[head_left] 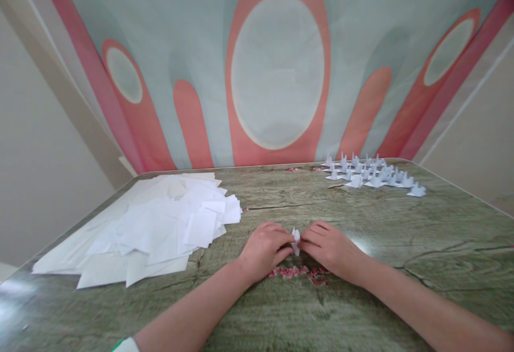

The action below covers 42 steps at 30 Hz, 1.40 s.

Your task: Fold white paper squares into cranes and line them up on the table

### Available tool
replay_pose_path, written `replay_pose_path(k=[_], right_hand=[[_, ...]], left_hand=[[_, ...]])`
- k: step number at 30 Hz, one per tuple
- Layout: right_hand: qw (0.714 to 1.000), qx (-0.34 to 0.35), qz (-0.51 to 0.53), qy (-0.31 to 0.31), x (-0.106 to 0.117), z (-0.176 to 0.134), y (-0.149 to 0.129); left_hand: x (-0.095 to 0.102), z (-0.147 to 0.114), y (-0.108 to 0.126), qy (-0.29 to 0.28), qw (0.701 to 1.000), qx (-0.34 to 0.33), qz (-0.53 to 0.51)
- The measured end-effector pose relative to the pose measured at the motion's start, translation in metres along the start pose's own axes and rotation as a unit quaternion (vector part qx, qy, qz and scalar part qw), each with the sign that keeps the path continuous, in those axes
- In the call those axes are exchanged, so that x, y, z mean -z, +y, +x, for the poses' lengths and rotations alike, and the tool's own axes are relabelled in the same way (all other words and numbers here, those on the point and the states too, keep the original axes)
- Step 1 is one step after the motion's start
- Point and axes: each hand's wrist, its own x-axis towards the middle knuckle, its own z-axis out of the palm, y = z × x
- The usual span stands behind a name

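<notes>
Between my two hands, just above the middle of the table, is a small folded white paper crane (296,241). My left hand (267,246) pinches its left side with thumb and fingers. From the other side, my right hand (327,245) has its fingertips closed on the crane's right edge. The fingers partly cover the paper, so its exact folds are hard to make out. At the back right of the table stand several finished-looking white paper cranes (375,179) in loose rows.
A wide, untidy pile of white paper sheets (148,223) covers the table's left side, with small square pieces (202,227) at its right edge. The wood-patterned table (401,309) meets a wall hanging (277,73) with coral and grey shapes at the back.
</notes>
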Motion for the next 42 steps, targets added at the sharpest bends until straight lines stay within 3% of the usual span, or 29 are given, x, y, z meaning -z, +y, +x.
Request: replay_pose_path(k=[4, 8, 14, 28, 42], right_hand=[[0.994, -0.078, 0.072, 0.015, -0.007, -0.002, 0.003], [0.970, -0.158, 0.182, 0.036, -0.010, 0.000, 0.003], [0.941, -0.211, 0.259, 0.050, -0.012, 0.003, 0.004], [0.928, -0.266, 0.252, 0.070, -0.014, 0.010, -0.002], [0.924, -0.277, 0.250, 0.085, -0.018, 0.009, -0.001]], left_hand=[[-0.005, -0.001, -0.006, 0.022, 0.999, 0.010, -0.043], [-0.006, 0.000, -0.008, 0.023, 0.998, -0.001, -0.064], [-0.007, 0.006, -0.004, 0.027, 0.996, 0.042, -0.073], [-0.008, 0.011, -0.001, 0.062, 0.988, 0.111, -0.087], [-0.003, 0.004, 0.007, 0.020, 0.997, 0.001, 0.068]])
